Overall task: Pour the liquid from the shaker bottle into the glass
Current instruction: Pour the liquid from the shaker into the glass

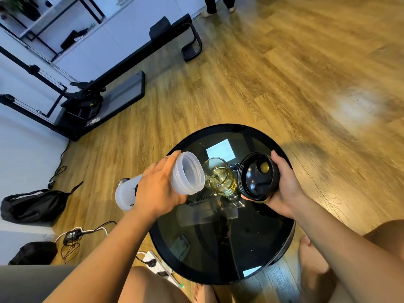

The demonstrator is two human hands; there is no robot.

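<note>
Nearest, a white power strip lies on the wooden floor by the near left edge of the round black glass counter. Above the counter's left edge the left hand has its fingers wrapped around a translucent shaker bottle. The bottle is tipped on its side, with its open mouth just beside the rim of the glass. The black lettering on the bottle is mostly hidden by the hand, and its reflection in the counter is too blurred to read. The glass stands near the counter's centre, towards the far edge, and holds yellow liquid. To the right, the fingers of the right hand grip the black lid, underside up. Further off, a black bag and a rowing machine are on the floor.
</note>
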